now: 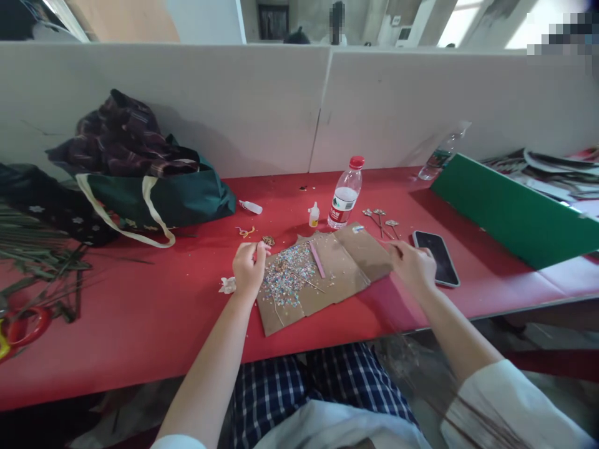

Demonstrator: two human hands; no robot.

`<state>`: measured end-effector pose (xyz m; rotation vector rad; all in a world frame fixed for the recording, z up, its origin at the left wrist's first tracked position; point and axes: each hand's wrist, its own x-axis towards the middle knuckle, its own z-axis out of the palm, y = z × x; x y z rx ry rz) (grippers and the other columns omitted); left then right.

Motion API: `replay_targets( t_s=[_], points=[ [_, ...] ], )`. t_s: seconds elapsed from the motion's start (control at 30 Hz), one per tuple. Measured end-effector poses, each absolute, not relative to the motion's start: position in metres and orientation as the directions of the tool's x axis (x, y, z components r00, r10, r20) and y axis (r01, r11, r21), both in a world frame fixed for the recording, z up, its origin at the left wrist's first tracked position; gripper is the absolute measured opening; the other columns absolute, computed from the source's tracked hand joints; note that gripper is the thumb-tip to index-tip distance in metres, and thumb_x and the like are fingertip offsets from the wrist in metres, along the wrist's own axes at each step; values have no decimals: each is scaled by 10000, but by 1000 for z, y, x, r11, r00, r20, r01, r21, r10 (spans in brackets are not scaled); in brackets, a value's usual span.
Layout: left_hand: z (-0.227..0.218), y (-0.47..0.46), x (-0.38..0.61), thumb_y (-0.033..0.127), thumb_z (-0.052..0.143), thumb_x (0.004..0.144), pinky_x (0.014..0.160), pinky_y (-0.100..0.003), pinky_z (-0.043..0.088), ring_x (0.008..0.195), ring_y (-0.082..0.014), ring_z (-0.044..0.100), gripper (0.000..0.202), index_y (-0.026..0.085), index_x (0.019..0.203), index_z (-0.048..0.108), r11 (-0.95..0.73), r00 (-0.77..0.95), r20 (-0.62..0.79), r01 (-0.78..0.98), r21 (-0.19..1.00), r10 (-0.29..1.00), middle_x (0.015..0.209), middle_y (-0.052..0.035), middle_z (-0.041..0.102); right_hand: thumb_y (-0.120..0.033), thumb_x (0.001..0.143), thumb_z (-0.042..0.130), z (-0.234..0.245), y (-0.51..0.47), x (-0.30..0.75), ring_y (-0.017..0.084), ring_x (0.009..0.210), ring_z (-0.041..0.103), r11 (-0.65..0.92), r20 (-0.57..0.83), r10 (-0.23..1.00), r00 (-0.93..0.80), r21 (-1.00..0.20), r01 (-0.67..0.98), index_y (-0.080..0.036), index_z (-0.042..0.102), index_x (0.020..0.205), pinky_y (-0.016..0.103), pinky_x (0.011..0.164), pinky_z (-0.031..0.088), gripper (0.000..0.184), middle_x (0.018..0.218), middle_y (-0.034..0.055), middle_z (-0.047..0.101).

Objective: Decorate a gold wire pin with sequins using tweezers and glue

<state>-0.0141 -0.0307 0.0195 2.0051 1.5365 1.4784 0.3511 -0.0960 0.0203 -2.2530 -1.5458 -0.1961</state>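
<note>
A piece of brown cardboard (346, 265) lies on the red table (154, 312), covered at its left with colourful glitter bits (287, 277), thin sticks and a pink stick (317, 259). My left hand (248, 268) rests at the cardboard's left edge, fingers curled closed; what they hold, if anything, is hidden. My right hand (412, 265) is at the cardboard's right corner, next to a black phone (436, 257), fingers pinched on a thin stick. Small flower-topped sticks (381, 218) lie beyond the cardboard.
A water bottle (345, 193) and a small glue bottle (314, 215) stand behind the cardboard. A green bag (163, 196) with dark cloth sits at left, green stems (42, 262) and red scissors (23, 324) at far left, a green board (510, 212) at right.
</note>
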Motion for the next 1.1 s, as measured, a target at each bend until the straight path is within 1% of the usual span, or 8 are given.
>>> replay_targets(
  t_s=[0.1, 0.2, 0.4, 0.5, 0.6, 0.8, 0.9, 1.1],
  points=[
    [18, -31, -18, 370, 400, 933, 773, -276, 442, 832, -171, 589, 357, 208, 746, 657, -446, -57, 618, 641, 625, 784, 713, -27, 662, -354, 903, 368, 21, -90, 378, 198, 726, 599, -414, 295, 838, 458, -203, 887, -235, 677, 1027, 337, 786, 317, 354, 825, 75, 717],
    [16, -34, -23, 347, 404, 927, 816, -301, 437, 834, -187, 577, 351, 212, 717, 651, -450, -57, 658, 686, 572, 751, 703, -34, 665, -329, 908, 356, 20, -77, 390, 195, 782, 611, -433, 239, 855, 460, -160, 887, -239, 676, 1007, 334, 785, 300, 346, 827, 73, 713],
    [12, -52, -28, 319, 438, 890, 842, -336, 425, 846, -211, 557, 306, 224, 684, 641, -458, -7, 708, 759, 464, 706, 705, -50, 661, -339, 923, 351, 13, -55, 384, 196, 819, 620, -399, 150, 902, 406, -77, 914, -234, 665, 1024, 353, 801, 298, 346, 855, 77, 707],
    [10, -62, -25, 307, 433, 894, 833, -334, 426, 850, -210, 551, 305, 220, 690, 643, -454, 7, 715, 777, 436, 699, 708, -49, 663, -349, 934, 377, 11, -48, 380, 199, 836, 613, -360, 123, 924, 361, -30, 932, -183, 660, 991, 395, 873, 319, 333, 856, 79, 690],
    [10, -70, -24, 308, 417, 908, 818, -330, 426, 851, -208, 550, 326, 215, 697, 648, -437, -1, 716, 791, 428, 698, 718, -51, 661, -423, 923, 455, 12, -44, 380, 197, 923, 597, -314, 109, 944, 312, 4, 949, -148, 627, 1002, 444, 945, 362, 334, 944, 62, 657],
    [10, -78, -25, 316, 403, 922, 827, -320, 426, 844, -199, 550, 352, 211, 686, 642, -407, -24, 711, 806, 429, 702, 721, -46, 657, -388, 905, 528, 13, -35, 390, 204, 1027, 578, -313, 120, 943, 309, 19, 949, -145, 575, 1119, 453, 921, 454, 327, 1128, 77, 597],
    [9, -79, -25, 320, 401, 925, 828, -317, 425, 839, -198, 550, 352, 210, 695, 644, -387, -41, 705, 813, 436, 708, 727, -43, 659, -373, 902, 539, 13, -30, 398, 205, 1029, 578, -337, 112, 936, 333, 20, 941, -144, 568, 1135, 444, 905, 471, 328, 1147, 84, 588],
    [8, -79, -26, 330, 400, 923, 848, -321, 421, 866, -204, 554, 343, 214, 715, 647, -364, -42, 690, 825, 431, 723, 746, -40, 671, -395, 914, 491, 18, -32, 400, 218, 1035, 561, -323, 180, 929, 324, -39, 946, -155, 570, 1140, 461, 936, 409, 339, 1122, 82, 597]
  ],
)
